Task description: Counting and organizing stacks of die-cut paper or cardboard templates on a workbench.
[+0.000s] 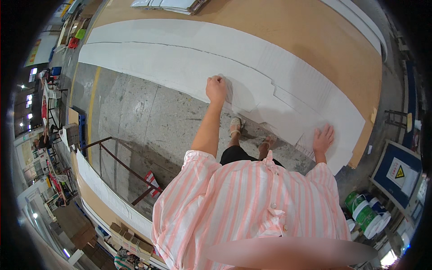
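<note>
A long white cardboard sheet lies in front of me, with stepped, cut-out edges near its right part. Behind it, along a dark seam, runs a second white cardboard strip. My left hand is closed in a fist-like pinch over the near half of the sheet; what its fingers hold, if anything, is hidden. Fingers spread, my right hand rests flat on the right end of the white cardboard.
Brown board lies beneath the white pieces, with a stack of folded sheets at its far side. Paint-like buckets and a blue sign board stand at right. A rusty metal frame stands on the concrete floor at left.
</note>
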